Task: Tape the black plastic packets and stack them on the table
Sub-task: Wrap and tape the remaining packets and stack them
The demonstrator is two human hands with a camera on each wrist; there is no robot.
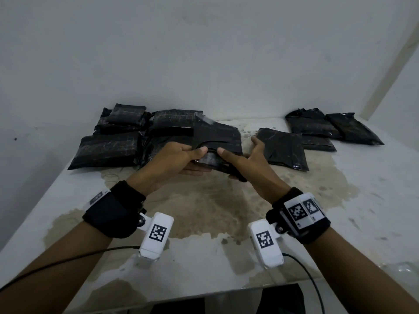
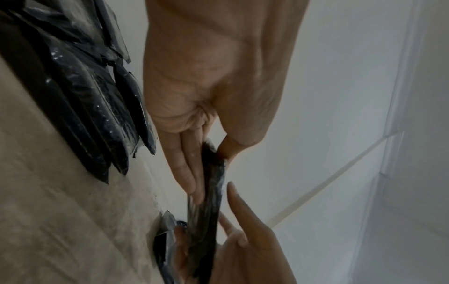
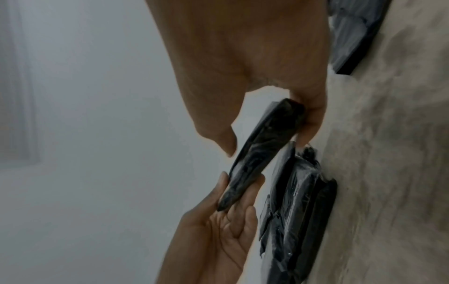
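Note:
I hold one black plastic packet (image 1: 217, 141) just above the table's middle, with both hands on its near edge. My left hand (image 1: 197, 157) pinches it, thumb on top and fingers beneath. My right hand (image 1: 229, 159) holds it the same way, forefinger stretched along its right side. A strip of clear tape (image 1: 205, 120) shows at its far corner. In the left wrist view the packet (image 2: 209, 192) is edge-on between my left hand's fingers (image 2: 184, 169) and thumb. The right wrist view shows the packet (image 3: 262, 149) with its end against my right hand's fingers (image 3: 313, 119).
Several black packets (image 1: 108, 148) lie piled at the back left against the wall. One packet (image 1: 283, 148) lies right of my hands, and more (image 1: 328, 125) sit at the back right. The stained white table (image 1: 204, 211) stretches toward me; cables run from both wrist cameras.

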